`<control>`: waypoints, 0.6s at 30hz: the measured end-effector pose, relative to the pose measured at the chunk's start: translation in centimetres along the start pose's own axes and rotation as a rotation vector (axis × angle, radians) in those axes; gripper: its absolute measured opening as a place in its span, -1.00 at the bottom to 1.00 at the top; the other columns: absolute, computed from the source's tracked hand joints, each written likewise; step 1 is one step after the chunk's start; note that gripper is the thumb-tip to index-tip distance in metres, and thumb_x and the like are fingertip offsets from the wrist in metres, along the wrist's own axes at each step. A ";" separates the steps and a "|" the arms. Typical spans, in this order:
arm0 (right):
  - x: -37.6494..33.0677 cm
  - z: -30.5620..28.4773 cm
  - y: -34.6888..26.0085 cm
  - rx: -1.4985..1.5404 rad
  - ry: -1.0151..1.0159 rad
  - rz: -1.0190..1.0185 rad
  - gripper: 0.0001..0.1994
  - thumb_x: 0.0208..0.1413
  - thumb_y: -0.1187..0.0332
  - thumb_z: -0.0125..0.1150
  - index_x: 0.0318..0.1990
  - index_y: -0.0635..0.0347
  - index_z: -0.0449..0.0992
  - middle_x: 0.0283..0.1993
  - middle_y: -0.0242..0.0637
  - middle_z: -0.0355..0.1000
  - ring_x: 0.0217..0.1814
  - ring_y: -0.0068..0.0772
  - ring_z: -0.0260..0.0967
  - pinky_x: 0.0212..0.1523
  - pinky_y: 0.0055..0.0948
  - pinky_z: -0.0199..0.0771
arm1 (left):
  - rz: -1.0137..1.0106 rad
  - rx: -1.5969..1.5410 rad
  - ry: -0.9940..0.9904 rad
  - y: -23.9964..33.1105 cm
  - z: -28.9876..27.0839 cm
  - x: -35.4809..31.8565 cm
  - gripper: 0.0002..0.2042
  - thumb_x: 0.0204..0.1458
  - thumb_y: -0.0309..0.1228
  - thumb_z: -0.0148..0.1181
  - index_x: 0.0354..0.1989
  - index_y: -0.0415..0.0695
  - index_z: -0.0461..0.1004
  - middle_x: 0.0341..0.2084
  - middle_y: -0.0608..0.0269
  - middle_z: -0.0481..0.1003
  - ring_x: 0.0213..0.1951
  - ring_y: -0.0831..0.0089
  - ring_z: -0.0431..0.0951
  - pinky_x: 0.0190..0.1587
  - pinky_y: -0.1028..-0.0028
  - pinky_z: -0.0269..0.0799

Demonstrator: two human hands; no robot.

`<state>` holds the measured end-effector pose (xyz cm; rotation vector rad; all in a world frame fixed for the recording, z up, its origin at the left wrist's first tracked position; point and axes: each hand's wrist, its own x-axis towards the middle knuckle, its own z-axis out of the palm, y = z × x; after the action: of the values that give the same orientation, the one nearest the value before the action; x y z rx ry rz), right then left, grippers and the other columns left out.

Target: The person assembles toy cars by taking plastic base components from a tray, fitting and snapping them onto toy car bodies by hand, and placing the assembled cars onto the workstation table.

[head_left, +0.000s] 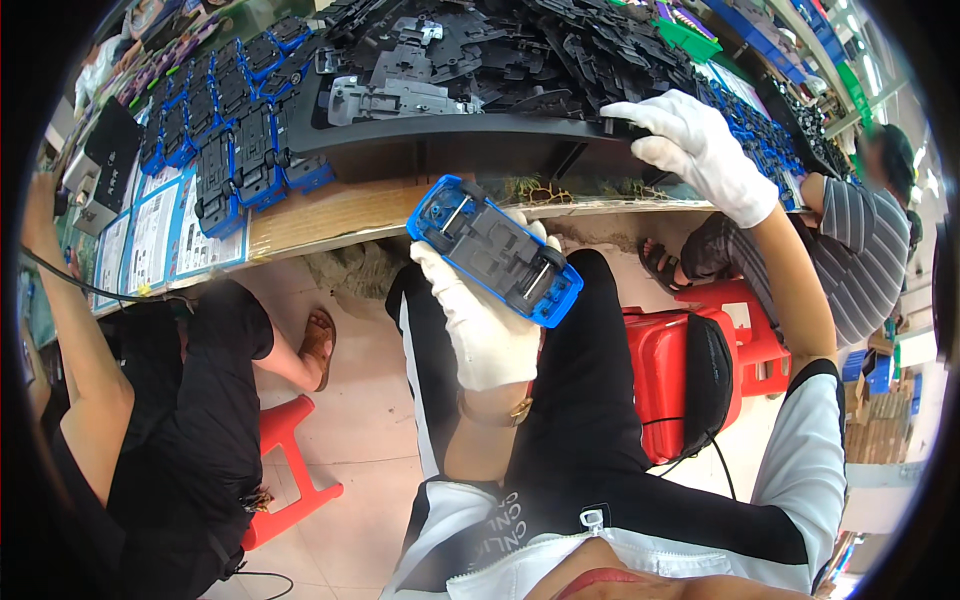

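Observation:
My left hand (480, 335), in a white glove, holds a blue toy car (495, 250) upside down over my lap. The car's underside faces up, showing a dark grey chassis plate with an axle and wheels. My right hand (700, 150), gloved in white too, is at the front rim of a black tray (460, 130). Its fingers point left and are apart, with no part clearly visible between them. In the tray lies a heap of black chassis plates (540, 60), and pale grey plates (400, 98) lie at its near left.
Rows of blue toy cars (235, 150) stand at the left of the table, over printed sheets (150, 240). More blue cars (750, 130) lie at the right. A person sits on each side of me. A red stool (290, 470) and a red case (665, 380) flank my legs.

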<state>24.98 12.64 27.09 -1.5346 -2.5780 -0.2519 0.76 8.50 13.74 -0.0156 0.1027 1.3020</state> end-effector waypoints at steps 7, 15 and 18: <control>0.1 0.3 0.5 0.546 -0.087 0.266 -0.63 0.33 0.22 0.04 0.23 0.08 0.44 0.07 -0.19 0.53 0.07 -0.36 0.45 0.18 -0.44 0.33 | -0.021 0.030 -0.034 -0.1 -0.5 -0.1 -0.32 0.15 0.32 -0.08 0.13 -0.05 0.38 -0.19 0.11 0.53 -0.17 0.16 0.54 -0.02 0.10 0.49; -0.8 0.3 -4.0 0.111 0.434 0.189 -0.66 0.31 0.19 0.04 0.17 0.04 0.49 -0.12 -0.15 0.50 -0.11 -0.05 0.45 -0.04 -0.29 0.44 | 0.030 0.075 -0.018 -0.6 -0.1 0.0 -0.32 0.15 0.33 -0.12 0.12 -0.04 0.38 -0.20 0.14 0.53 -0.17 0.17 0.54 -0.02 0.13 0.49; -1.6 -0.3 -8.9 0.141 0.409 0.085 -0.57 0.28 0.12 0.05 0.23 0.02 0.44 -0.14 -0.06 0.43 -0.15 -0.03 0.42 -0.06 -0.21 0.44 | 0.108 0.067 0.051 -1.1 -1.7 0.5 -0.30 0.18 0.30 -0.13 0.25 -0.03 0.30 0.04 0.03 0.46 0.06 0.07 0.47 0.09 -0.04 0.43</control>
<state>17.90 6.98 26.38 -1.3723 -2.1624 -0.3285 1.86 8.52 11.92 0.0140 0.1929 1.4054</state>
